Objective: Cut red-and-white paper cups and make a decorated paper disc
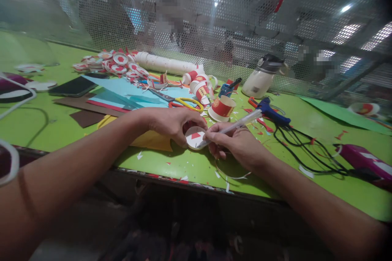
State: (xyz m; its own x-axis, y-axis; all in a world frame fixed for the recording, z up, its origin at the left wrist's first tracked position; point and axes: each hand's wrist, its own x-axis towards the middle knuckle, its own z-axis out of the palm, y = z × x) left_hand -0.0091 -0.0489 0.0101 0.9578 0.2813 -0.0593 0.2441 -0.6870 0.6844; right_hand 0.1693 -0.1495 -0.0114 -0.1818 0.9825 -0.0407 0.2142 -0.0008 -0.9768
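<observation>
My left hand [174, 123] grips a small white paper disc [194, 137] with red marks, holding it just above the green table [45, 126]. My right hand [237, 142] holds a white pen [232, 127] like a writing tool, its tip resting on the disc. Both hands meet near the table's front edge. A thin curl of white paper [232, 175] lies under my right wrist.
Yellow-handled scissors [180, 102], blue and brown paper sheets [122, 96], a phone [73, 86], red-and-white paper cups [222, 108], a pile of finished discs [116, 63], a white tube [165, 64], a blue glue gun [271, 112] with black cord, a white bottle [260, 77]. A perforated screen stands behind.
</observation>
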